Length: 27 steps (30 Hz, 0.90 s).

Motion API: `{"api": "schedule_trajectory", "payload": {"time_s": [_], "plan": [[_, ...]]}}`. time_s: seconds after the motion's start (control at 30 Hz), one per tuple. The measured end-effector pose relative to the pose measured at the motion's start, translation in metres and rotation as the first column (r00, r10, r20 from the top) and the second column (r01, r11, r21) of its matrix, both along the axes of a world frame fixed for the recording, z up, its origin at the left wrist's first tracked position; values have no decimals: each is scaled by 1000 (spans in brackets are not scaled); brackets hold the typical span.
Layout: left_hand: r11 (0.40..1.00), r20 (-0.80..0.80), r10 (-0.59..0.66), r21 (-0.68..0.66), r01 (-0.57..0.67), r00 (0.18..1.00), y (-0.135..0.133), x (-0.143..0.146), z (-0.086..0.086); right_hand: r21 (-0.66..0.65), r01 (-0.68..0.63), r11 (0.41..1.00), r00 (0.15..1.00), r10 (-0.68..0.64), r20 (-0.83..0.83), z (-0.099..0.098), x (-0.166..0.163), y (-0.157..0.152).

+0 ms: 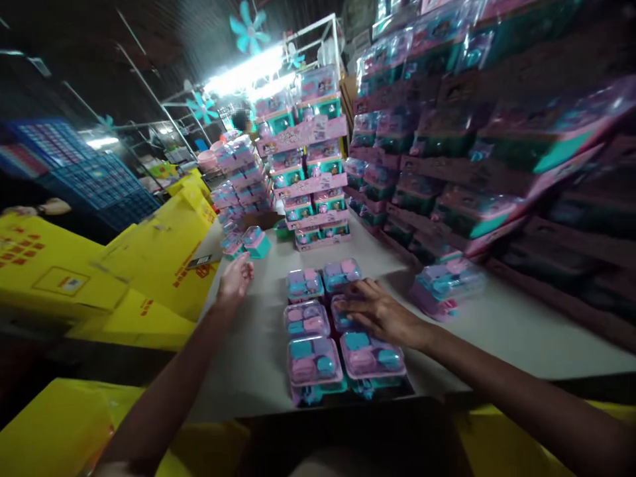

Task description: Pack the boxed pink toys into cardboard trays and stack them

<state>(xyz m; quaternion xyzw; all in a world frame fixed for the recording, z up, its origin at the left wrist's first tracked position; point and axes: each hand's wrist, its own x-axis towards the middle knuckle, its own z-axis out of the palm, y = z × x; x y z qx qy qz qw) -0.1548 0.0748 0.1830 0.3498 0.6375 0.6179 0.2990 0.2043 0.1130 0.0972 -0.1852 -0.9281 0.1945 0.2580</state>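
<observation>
So right hand (381, 313) is on the six-box block (318, 351), fingers loosely spread. Left hand (237, 277) hovers left of it, fingers curled, can't tell if gripping.

The boxes (314, 361) by the near edge of the greyish-white bench (253, 338) are pink, lilac and turquoise; stacked trays (304, 137) towards its far edge, pink; beyond its left edge, yellow cartons (163, 252) bear red print (22, 250)

Place: a packing workshop around my worktable (256, 348)
Stock: tiered trays (447, 167) of matching lidded boxes (440, 136), along its right
Cartons: printed yellow ones (149, 245), left of it
Fans: teal (250, 28), beyond it
</observation>
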Motion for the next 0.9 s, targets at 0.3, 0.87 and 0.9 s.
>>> {"api": "schedule_trajectory", "payload": {"time_s": [0.3,0.87,0.9], "plan": [[674,-754,-573,-211,708,321,-31,64,-52,14,16,1000,1000,-16,8,-6,4,2],[727,-813,-469,-132,674,346,-40,65,-71,-4,-29,1000,999,28,-39,-3,4,-1],[774,-815,-414,-82,628,405,-41,62,-73,-44,-19,999,996,16,-86,-4,4,-1]]}}
